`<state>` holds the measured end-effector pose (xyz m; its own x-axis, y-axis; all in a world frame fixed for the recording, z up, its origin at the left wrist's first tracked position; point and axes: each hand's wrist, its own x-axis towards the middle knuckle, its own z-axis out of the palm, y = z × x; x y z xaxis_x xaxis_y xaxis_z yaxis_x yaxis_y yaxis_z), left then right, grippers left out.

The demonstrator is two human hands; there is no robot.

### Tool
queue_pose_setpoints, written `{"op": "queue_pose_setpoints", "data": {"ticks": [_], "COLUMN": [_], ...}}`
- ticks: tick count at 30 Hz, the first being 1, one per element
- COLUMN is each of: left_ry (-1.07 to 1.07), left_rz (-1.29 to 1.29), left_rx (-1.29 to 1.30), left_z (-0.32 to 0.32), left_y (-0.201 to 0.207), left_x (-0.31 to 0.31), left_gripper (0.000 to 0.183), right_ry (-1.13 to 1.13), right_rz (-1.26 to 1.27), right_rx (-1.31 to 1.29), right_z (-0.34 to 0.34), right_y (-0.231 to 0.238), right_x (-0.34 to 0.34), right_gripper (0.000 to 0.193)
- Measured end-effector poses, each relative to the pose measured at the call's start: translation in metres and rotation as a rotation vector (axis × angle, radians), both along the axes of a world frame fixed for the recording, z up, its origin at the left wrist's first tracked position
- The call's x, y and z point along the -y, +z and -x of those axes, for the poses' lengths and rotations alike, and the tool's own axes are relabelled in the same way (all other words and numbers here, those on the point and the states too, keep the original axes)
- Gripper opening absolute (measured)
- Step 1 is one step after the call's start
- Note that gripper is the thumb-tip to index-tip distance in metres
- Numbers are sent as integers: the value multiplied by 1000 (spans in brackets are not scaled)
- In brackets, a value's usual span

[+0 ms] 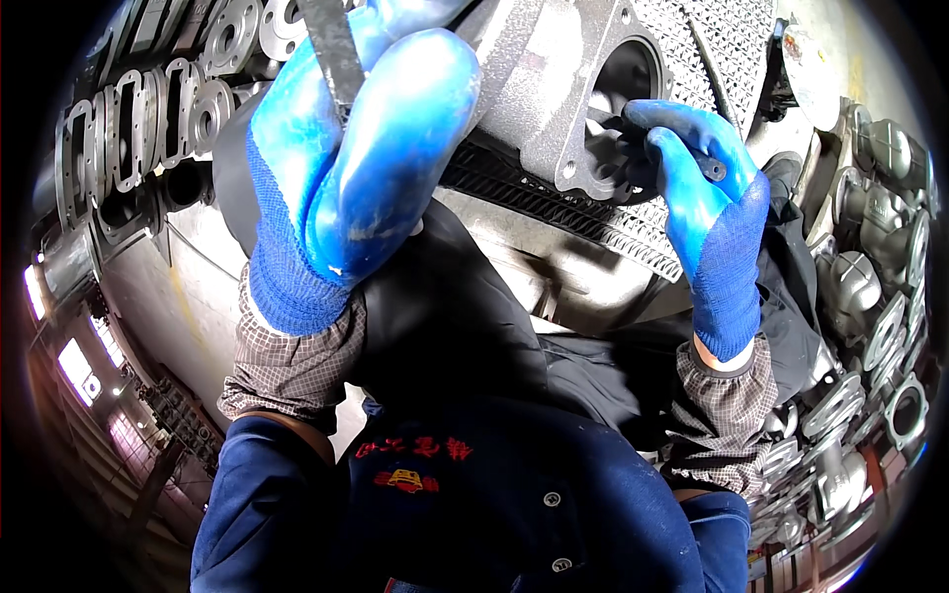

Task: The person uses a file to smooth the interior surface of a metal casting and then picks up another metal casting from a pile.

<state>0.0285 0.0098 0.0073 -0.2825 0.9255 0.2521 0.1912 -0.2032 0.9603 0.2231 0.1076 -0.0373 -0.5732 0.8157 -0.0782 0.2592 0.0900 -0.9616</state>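
Observation:
Both my hands wear blue rubber-coated knit gloves. A grey cast-metal housing (539, 84) with a flanged round bore rests on a metal mesh surface (730, 40). My left hand (366, 158) is closed round a dark flat metal bar (331, 44), left of the housing; the bar's upper end runs out of the picture. At the bore's right side, my right hand (702, 158) pinches a slim dark metal tool (712, 168) with a small hole in its end. Part of that tool is hidden by the fingers, and its far end seems to reach into the bore.
Stacked metal flanges (129, 128) stand at the upper left. Many grey castings (883, 222) and flange plates lie along the right side. A dark rod (710, 64) lies on the mesh behind the right hand. My dark-trousered legs (455, 306) are below the work surface.

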Motion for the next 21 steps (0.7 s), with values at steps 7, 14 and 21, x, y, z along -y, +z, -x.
{"op": "queue_pose_setpoints", "data": {"ticks": [7, 14, 21], "left_ry": [-75, -58, -43], "left_rz": [-77, -66, -21], "left_rx": [-298, -253, -192], "left_z": [16, 8, 7], "left_y": [-10, -2, -3], "left_x": [-4, -5, -1], "left_gripper": [75, 74, 78], "right_ry": [-12, 53, 50], "right_rz": [49, 24, 40], "right_rx": [-10, 13, 17], "right_z": [1, 0, -2], "right_y": [10, -2, 4], "right_x": [0, 3, -1], "right_gripper": [16, 22, 18]}}
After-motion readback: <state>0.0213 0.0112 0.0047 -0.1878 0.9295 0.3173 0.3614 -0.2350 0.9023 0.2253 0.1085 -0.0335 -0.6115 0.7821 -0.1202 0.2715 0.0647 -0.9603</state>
